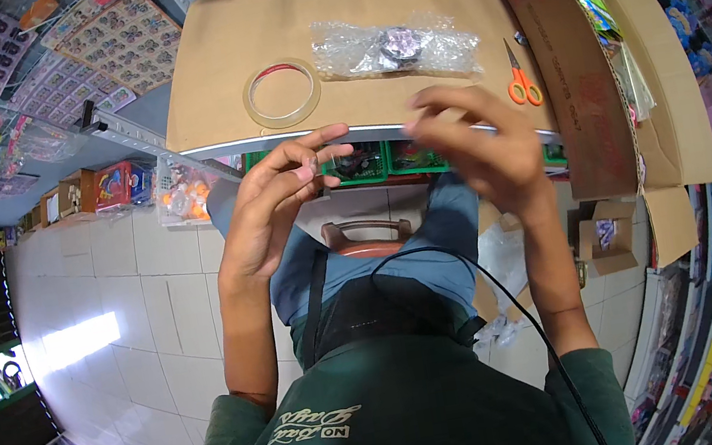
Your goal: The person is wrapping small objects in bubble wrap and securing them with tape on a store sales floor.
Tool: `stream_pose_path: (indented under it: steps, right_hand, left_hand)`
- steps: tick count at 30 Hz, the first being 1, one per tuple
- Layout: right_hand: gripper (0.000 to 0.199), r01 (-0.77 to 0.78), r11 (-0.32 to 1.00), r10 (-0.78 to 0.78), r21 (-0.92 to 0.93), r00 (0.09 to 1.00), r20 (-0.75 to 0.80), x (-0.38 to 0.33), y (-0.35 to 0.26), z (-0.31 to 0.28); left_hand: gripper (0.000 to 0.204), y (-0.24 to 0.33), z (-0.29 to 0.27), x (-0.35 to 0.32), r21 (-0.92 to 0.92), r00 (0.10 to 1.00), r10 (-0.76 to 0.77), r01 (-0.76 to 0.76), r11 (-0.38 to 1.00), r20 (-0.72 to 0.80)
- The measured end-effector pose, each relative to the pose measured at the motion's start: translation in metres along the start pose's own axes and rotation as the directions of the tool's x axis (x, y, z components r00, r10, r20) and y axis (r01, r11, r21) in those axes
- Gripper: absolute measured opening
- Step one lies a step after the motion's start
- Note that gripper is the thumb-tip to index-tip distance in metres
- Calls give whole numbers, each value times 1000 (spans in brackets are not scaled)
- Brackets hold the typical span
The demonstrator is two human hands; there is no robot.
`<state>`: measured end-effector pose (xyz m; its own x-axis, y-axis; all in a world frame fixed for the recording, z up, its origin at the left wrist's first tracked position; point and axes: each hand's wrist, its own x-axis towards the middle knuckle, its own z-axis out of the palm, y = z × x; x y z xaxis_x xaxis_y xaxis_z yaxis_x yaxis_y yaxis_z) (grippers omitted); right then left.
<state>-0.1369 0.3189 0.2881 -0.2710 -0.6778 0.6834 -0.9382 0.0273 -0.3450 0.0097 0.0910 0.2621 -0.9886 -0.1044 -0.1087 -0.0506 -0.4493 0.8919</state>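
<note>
Both hands were raised just below the middle of the frame, in front of the near edge of a cardboard-covered table (212,77); the left hand (265,209) sat left of centre with its fingers (320,140) stretched toward the right and the thumb beneath them, loosely parted and gripping nothing that could be made out; the right hand (480,152) sat right of centre, blurred, its fingers curled inward toward the left hand; the 2 hands were near each other but not touching, and whether a thin strip of clear tape ran between them could not be told from this view.

Above the hands, in the upper middle of the frame, a roll of clear tape (282,94) lay flat on the table; just to its right lay a bubble-wrap bundle (394,49) with a small dark object inside it; the roll and the bundle were near each other, apart from both hands; farther right, near the table's right edge, lay orange-handled scissors (522,80) with the blades pointing up the frame.

At the right of the frame stood an open cardboard box (576,85) with colourful packets in it; below the table edge, green crates (384,162) showed between the hands; a white tiled floor (109,308) filled the left of the frame.
</note>
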Motion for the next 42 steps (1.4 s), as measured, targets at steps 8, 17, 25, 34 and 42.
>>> stream_pose_path:
  steps: [8,17,25,34,42]
  right_hand:
    - [26,320,943,-324,-88,945,-38,23,-4,35]
    - [19,256,965,-259,-49,963,-80,15,-4,38]
    - [14,-143,960,156,-240,987,33,-9,30,22]
    - [12,-189,932,251,-310,952,175,-14,45,43]
    - [12,-200,923,275,-329,940,199,-8,38,42]
  left_hand:
    - [12,-3,4,3,-78,998,-30,34,996,63]
    - [20,-8,-2,4,55,999,-26,24,998,38]
    - [25,13,15,116,793,954,293,-226,565,63]
    - [21,-6,26,255,879,868,313,-449,159,386]
    - [25,7,22,208,854,876,269,-463,237,401]
